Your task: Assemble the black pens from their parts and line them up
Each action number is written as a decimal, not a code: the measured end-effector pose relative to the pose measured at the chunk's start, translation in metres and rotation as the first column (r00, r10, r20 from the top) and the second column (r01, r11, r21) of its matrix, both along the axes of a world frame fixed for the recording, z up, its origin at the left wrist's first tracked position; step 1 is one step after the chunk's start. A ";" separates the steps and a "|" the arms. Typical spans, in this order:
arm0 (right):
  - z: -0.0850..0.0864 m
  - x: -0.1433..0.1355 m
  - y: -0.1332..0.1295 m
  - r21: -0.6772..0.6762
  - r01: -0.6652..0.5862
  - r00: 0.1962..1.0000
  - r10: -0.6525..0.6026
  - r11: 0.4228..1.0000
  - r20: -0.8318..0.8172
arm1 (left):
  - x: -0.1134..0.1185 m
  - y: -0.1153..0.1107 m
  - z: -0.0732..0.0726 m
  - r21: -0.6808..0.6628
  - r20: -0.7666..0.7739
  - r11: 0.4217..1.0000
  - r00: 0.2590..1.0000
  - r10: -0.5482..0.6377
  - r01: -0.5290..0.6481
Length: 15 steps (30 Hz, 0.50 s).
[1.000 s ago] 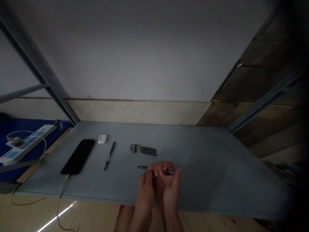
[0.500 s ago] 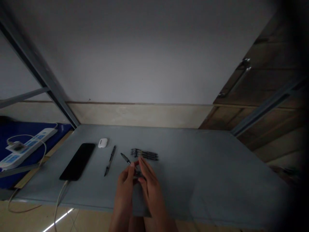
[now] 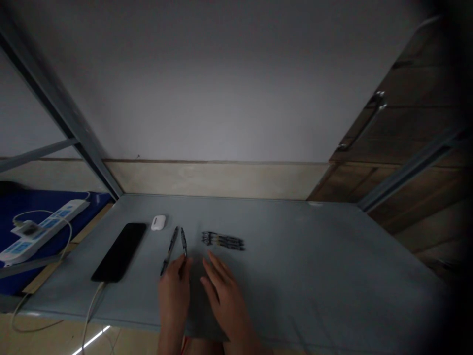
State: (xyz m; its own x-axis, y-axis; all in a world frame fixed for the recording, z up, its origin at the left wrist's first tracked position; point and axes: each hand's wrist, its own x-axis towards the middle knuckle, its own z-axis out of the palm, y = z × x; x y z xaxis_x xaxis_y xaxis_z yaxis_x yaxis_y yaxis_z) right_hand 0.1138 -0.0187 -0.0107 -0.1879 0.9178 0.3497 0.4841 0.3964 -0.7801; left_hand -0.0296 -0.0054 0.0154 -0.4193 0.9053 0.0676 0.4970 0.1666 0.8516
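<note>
My left hand (image 3: 175, 286) is closed on a dark pen (image 3: 184, 240), whose far half sticks out beyond the fingers and points away from me. Just left of it, a second pen (image 3: 170, 249) lies on the grey table (image 3: 314, 266), its near end close to my knuckles. My right hand (image 3: 222, 291) is open and holds nothing, the fingers apart and reaching forward over the table. Beyond its fingertips several dark pens (image 3: 223, 241) lie side by side in a row, pointing left to right.
On the left lie a black phone (image 3: 120, 252) with a white cable (image 3: 88, 310) and a white earbud case (image 3: 158, 222). A power strip (image 3: 44, 231) rests on a blue surface beyond the table's left edge. Metal posts (image 3: 92, 170) rise at the back corners; a wall stands behind.
My hands have come apart. The left one has carried the pen leftward beside the lying pen, turning it to point away from me; the right one has let go and opened.
</note>
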 end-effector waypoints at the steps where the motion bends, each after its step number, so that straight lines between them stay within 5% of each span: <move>1: -0.001 0.000 0.000 0.002 0.015 1.000 -0.015 1.000 0.003 | -0.004 -0.001 -0.002 -0.004 -0.088 0.999 0.995 0.042 -0.042; 5: -0.004 0.000 0.000 -0.001 0.048 0.999 -0.048 0.999 -0.003 | -0.010 -0.005 -0.007 0.010 -0.290 0.998 0.955 0.060 -0.059; 15: 0.000 -0.001 -0.001 -0.014 0.077 0.994 -0.075 0.997 0.084 | -0.002 -0.006 -0.011 -0.053 -0.484 0.992 0.872 0.075 -0.115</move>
State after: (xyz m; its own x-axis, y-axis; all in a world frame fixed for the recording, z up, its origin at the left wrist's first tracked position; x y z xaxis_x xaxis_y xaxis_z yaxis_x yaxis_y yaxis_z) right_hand 0.1132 -0.0196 -0.0103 -0.1451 0.9364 0.3194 0.5760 0.3424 -0.7423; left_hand -0.0315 -0.0109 0.0046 -0.4377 0.8734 0.2137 0.8196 0.2898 0.4943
